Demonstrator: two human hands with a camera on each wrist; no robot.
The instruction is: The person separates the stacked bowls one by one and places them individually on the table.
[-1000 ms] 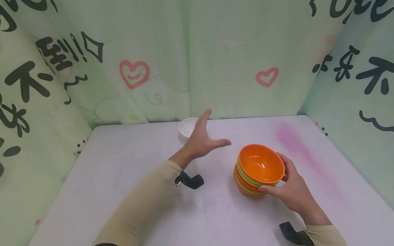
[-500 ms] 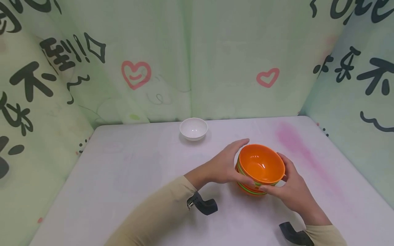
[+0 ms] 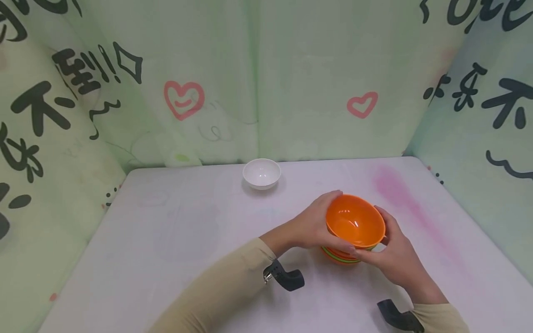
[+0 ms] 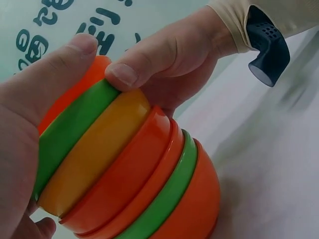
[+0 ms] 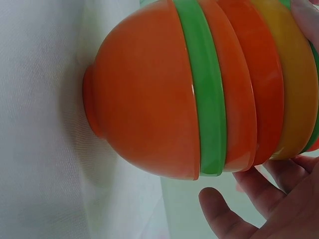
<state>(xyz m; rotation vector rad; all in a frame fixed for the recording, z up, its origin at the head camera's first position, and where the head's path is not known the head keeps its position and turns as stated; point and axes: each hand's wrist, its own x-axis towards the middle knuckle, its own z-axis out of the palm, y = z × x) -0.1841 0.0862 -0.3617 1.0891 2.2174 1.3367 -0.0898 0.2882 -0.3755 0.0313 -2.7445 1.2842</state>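
Note:
A stack of several nested bowls (image 3: 356,222) in orange, green and yellow stands on the right half of the table. My left hand (image 3: 314,225) grips the upper bowls from the left, its thumb in front and its fingers behind. From the right, my right hand (image 3: 395,259) holds the upper part of the same stack, and the two thumbs meet at the front. In the left wrist view the right thumb presses a green bowl (image 4: 75,129) near the top. An orange bowl (image 5: 144,94) forms the bottom of the stack in the right wrist view, its foot close to the tablecloth.
A small white bowl (image 3: 262,174) sits near the back edge of the white-covered table (image 3: 175,231). Pale green curtains (image 3: 300,92) with hearts and dark lettering enclose the back and both sides. A pink stain marks the cloth at the right.
My left hand has moved right and toward me from in front of the white bowl to the stack, and now grips it. The right hand has kept its hold, and the stack stays in place.

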